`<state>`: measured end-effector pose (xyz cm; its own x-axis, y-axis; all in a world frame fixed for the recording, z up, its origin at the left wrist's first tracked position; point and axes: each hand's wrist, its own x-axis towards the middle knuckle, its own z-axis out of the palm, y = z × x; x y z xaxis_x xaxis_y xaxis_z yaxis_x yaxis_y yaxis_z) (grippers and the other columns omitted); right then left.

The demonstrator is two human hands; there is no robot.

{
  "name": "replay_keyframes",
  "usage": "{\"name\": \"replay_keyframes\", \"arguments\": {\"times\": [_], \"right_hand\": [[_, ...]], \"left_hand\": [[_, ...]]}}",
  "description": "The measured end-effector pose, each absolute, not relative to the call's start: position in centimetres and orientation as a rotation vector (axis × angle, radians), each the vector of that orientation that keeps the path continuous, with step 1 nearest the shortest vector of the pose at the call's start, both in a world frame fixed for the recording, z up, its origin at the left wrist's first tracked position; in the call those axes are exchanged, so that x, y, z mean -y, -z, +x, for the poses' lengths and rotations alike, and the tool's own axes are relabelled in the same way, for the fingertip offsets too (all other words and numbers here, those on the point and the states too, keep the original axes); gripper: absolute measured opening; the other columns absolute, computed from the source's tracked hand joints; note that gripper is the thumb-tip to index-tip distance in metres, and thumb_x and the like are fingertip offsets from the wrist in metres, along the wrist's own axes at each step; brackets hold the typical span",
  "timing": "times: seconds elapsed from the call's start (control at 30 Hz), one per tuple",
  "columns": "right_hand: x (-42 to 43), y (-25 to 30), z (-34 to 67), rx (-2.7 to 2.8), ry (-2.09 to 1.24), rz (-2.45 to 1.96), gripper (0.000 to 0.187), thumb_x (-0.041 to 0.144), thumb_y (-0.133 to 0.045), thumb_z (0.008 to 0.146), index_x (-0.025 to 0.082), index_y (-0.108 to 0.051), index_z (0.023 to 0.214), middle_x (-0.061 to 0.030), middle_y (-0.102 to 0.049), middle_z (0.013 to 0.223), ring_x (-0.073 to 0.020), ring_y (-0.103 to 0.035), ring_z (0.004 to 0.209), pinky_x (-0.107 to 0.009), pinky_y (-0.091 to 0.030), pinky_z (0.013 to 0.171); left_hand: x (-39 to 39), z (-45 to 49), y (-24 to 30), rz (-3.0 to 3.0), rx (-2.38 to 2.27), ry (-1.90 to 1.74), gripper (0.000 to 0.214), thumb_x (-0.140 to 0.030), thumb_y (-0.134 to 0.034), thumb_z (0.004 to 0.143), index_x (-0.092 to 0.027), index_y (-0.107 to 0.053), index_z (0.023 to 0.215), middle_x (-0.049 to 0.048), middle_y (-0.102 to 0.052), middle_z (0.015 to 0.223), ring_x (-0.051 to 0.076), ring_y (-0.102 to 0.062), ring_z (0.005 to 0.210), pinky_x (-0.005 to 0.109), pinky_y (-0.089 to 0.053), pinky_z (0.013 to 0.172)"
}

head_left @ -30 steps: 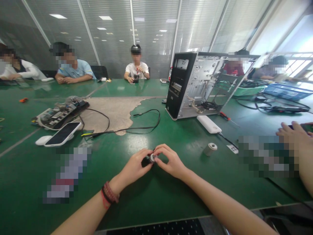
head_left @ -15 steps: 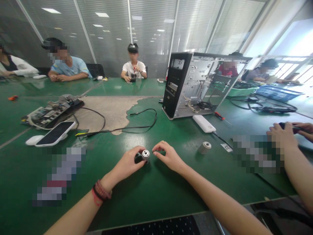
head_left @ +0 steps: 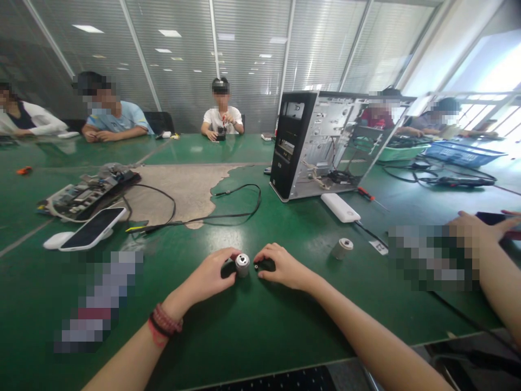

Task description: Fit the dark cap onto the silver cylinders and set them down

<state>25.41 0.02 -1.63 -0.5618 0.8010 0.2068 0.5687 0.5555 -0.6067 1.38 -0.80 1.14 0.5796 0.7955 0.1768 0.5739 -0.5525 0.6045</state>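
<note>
A small silver metal cylinder (head_left: 242,266) with dark holes in its top stands upright on the green table, just right of my left hand (head_left: 215,274). That hand curves around its left side, thumb and index finger apart, fingertips close to or touching it; exact contact is unclear. To the right, my right hand (head_left: 283,267) rests with thumb and index finger spread. Near its fingertips is a tiny dark round part (head_left: 256,266), apparently on the table and too small to name. A similar silver cylinder (head_left: 343,248) stands farther right.
Beyond my hands stands an opened computer case (head_left: 291,146). A white power bank (head_left: 340,208) and a screwdriver (head_left: 368,195) lie before it. At left are a phone (head_left: 93,228), a circuit-board assembly (head_left: 89,190) and a black cable (head_left: 228,216). A co-worker's hand (head_left: 476,233) is at right.
My left thumb has drawn back from the cylinder's front to its left side. My right hand has lowered and its thumb and index finger have parted, leaving the tiny part between them.
</note>
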Motion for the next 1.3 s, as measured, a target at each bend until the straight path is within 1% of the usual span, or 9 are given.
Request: {"name": "replay_keyframes", "arguments": {"times": [0.1,0.2,0.3,0.43,0.67,0.77,1.03,1.23,1.3], "right_hand": [[0.2,1.4,25.0,2.281,-0.629,-1.081,0.037,0.032,-0.072,0.074,0.020,-0.060,0.107,-0.0051,-0.062,0.102,-0.0215,-0.053,0.097,-0.037,-0.039,0.088],[0.6,1.2,24.1,2.229,-0.575,-1.052,0.043,0.041,-0.070,0.076,0.021,-0.057,0.112,-0.0065,-0.060,0.107,-0.0229,-0.052,0.102,-0.038,-0.039,0.090],[1.1,1.3,23.0,2.195,-0.524,-1.025,0.048,0.044,-0.069,0.077,0.022,-0.053,0.117,-0.0074,-0.059,0.112,-0.0237,-0.051,0.106,-0.039,-0.038,0.092],[1.3,1.6,21.9,2.188,-0.462,-0.972,0.055,0.043,-0.069,0.077,0.021,-0.048,0.123,-0.0094,-0.058,0.117,-0.0247,-0.051,0.110,-0.040,-0.036,0.096],[1.2,1.9,21.3,2.154,-0.491,-0.955,0.034,0.032,-0.064,0.082,0.022,-0.053,0.112,-0.0059,-0.062,0.108,-0.0217,-0.054,0.104,-0.037,-0.037,0.094],[1.4,1.8,21.3,2.166,-0.483,-0.895,0.033,0.031,-0.064,0.083,0.022,-0.052,0.112,-0.0053,-0.062,0.108,-0.0210,-0.053,0.104,-0.037,-0.037,0.095],[2.4,0.7,22.0,2.229,-0.384,-0.843,0.032,0.031,-0.059,0.084,0.023,-0.049,0.113,-0.0085,-0.060,0.110,-0.0245,-0.052,0.105,-0.044,-0.035,0.098],[0.0,-0.2,25.8,2.030,-0.185,-1.109,0.038,0.028,-0.054,0.087,0.020,-0.046,0.123,-0.0117,-0.059,0.115,-0.0259,-0.051,0.109,-0.043,-0.037,0.097],[-1.2,-0.8,28.2,1.988,-0.107,-1.290,0.037,0.029,-0.054,0.086,0.019,-0.049,0.121,-0.0117,-0.060,0.113,-0.0268,-0.052,0.107,-0.043,-0.037,0.095]], "left_hand": [[0.5,1.0,-0.9,2.375,-1.088,-0.603,0.042,-0.006,-0.052,0.073,-0.020,-0.055,0.112,0.0031,-0.063,0.111,0.019,-0.058,0.103,0.031,-0.043,0.094],[0.3,0.7,-0.6,2.421,-1.137,-0.587,0.041,-0.004,-0.048,0.074,-0.019,-0.057,0.111,0.0042,-0.064,0.108,0.020,-0.058,0.101,0.033,-0.044,0.092],[0.3,0.7,-0.4,2.474,-1.183,-0.573,0.037,-0.003,-0.047,0.075,-0.019,-0.058,0.107,0.0051,-0.065,0.104,0.021,-0.058,0.097,0.035,-0.044,0.090],[0.3,0.7,-0.5,2.532,-1.174,-0.567,0.031,-0.002,-0.046,0.076,-0.018,-0.059,0.099,0.0049,-0.064,0.097,0.020,-0.057,0.091,0.033,-0.045,0.085],[0.4,0.8,-0.6,2.609,-1.180,-0.535,0.023,-0.005,-0.045,0.080,-0.018,-0.059,0.093,0.0046,-0.061,0.090,0.019,-0.054,0.085,0.032,-0.044,0.079],[0.5,0.9,-0.6,2.630,-1.181,-0.531,0.021,-0.006,-0.044,0.081,-0.018,-0.059,0.091,0.0048,-0.060,0.089,0.019,-0.054,0.085,0.032,-0.044,0.079],[0.7,1.0,-1.1,2.634,-1.184,-0.523,0.024,-0.005,-0.042,0.080,-0.019,-0.059,0.090,0.0044,-0.061,0.088,0.020,-0.055,0.086,0.032,-0.044,0.080],[0.8,1.1,-1.2,2.618,-1.188,-0.520,0.024,-0.006,-0.042,0.081,-0.019,-0.059,0.091,0.0045,-0.062,0.092,0.020,-0.056,0.089,0.033,-0.044,0.083],[0.8,1.0,-1.1,2.618,-1.191,-0.525,0.024,-0.006,-0.042,0.081,-0.019,-0.060,0.091,0.0045,-0.062,0.092,0.020,-0.057,0.089,0.034,-0.044,0.083]]}}
